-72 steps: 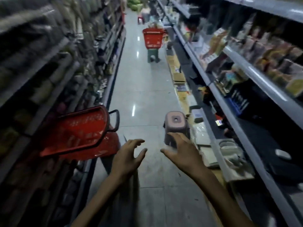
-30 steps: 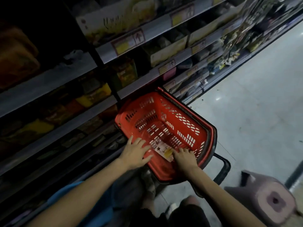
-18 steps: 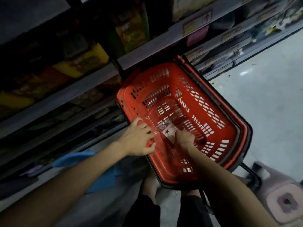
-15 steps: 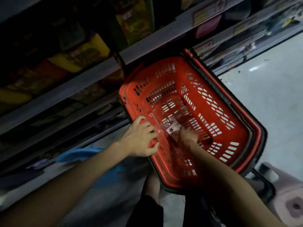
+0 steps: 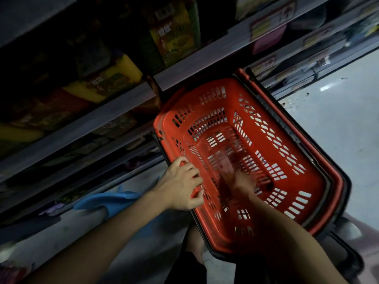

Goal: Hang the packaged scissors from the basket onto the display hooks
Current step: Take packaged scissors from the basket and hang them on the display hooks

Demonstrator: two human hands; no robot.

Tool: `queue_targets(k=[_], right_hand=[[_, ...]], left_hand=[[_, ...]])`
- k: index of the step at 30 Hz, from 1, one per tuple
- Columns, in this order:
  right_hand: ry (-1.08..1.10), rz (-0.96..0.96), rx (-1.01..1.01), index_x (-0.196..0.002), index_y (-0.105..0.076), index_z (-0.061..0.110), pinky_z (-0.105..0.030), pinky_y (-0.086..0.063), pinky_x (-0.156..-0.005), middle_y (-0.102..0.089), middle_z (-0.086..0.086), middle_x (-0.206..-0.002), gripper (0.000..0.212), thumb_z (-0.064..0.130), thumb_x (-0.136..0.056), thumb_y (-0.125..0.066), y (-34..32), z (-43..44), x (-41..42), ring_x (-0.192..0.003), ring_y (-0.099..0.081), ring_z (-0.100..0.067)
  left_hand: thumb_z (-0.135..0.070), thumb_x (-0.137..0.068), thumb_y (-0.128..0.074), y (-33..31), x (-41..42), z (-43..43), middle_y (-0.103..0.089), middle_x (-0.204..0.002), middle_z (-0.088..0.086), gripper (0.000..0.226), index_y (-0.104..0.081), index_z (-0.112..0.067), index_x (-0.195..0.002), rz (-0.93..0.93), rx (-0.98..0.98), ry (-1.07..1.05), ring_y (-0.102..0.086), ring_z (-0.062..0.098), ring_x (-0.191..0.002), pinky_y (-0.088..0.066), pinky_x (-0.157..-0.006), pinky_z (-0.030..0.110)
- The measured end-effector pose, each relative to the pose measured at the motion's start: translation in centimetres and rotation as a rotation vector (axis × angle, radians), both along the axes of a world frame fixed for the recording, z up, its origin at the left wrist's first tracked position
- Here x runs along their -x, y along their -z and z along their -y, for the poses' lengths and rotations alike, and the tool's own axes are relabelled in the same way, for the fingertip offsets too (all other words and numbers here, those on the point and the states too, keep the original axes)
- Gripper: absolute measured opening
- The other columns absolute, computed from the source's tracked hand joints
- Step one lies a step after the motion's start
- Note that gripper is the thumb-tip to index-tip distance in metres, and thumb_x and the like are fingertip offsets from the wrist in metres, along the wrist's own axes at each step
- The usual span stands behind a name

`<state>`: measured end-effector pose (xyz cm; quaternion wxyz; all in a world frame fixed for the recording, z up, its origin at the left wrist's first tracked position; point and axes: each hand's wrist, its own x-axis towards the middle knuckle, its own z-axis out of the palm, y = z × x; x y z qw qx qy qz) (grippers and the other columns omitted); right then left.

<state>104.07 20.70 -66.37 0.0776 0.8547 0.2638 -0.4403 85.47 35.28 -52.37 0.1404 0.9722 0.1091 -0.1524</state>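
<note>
At the far left, grey shelves [image 5: 82, 119] run slantwise through the dark. A yellow box [image 5: 114, 78] lies on 1 of them, and a green and yellow carton [image 5: 174, 35] stands on the shelf above it. Below the shelves, near the floor, lies a crumpled blue cloth [image 5: 106, 199].

The left arm comes up from the bottom edge across that cloth. The left hand [image 5: 180, 185] sits on the near left rim of the red basket [image 5: 252, 103], its fingers curled over the edge and gripping it, the thumb underneath on the outer side.

The basket is tilted with its open mouth toward the camera and its far end tucked under a shelf edge. A black frame [image 5: 346, 181] runs round its right side.

Deep inside, on the slotted bottom, the package [image 5: 222, 160] shows only as a pale, smeared patch. The right hand [image 5: 244, 182] reaches down to the basket bottom just beside this patch. The hand is blurred, so I cannot tell whether its fingers are spread or closed on the package, or whether they touch it at all.

Price labels [image 5: 270, 23] hang on the shelf edges at the upper right. Farther right is pale, glossy floor [image 5: 338, 130].
</note>
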Motion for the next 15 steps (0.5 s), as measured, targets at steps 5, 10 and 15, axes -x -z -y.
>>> queue_targets(k=[5,10,15], right_hand=[[0.200,-0.100,-0.090,-0.124,-0.064,0.006,-0.038,-0.051,-0.092,-0.069,-0.020,-0.122,0.037,0.029,-0.096,-0.062,-3.8,-0.1,-1.0,-0.117,-0.065,-0.037],[0.411,-0.061,-0.352,-0.104,-0.073,0.010,-0.038,-0.054,-0.079,-0.077,-0.012,-0.099,0.028,0.033,-0.089,-0.073,-10.6,-0.6,-1.2,-0.098,-0.072,-0.032],[0.416,0.133,-0.736,-0.096,-0.065,0.024,-0.024,-0.039,-0.064,-0.068,0.013,-0.085,0.014,0.021,-0.089,-0.076,-20.6,0.5,0.2,-0.076,-0.062,-0.010]], left_hand=[[-0.053,-0.092,-0.039,-0.5,-0.2,0.1,-0.072,-0.098,-0.005,0.048,-0.078,-0.025,-0.095,-0.036,0.004,-0.012,-0.063,0.018,-0.096,-0.033,-0.112,0.045],[-0.053,-0.096,-0.035,-0.9,-0.8,0.6,-0.074,-0.108,-0.011,0.050,-0.076,-0.029,-0.111,-0.072,0.097,-0.180,-0.066,0.015,-0.107,-0.024,-0.114,0.036],[-0.060,-0.100,-0.059,-5.0,-5.1,1.7,-0.064,-0.133,-0.010,0.055,-0.056,-0.031,-0.146,0.074,0.834,-0.843,-0.059,0.007,-0.119,-0.043,-0.108,0.026]])
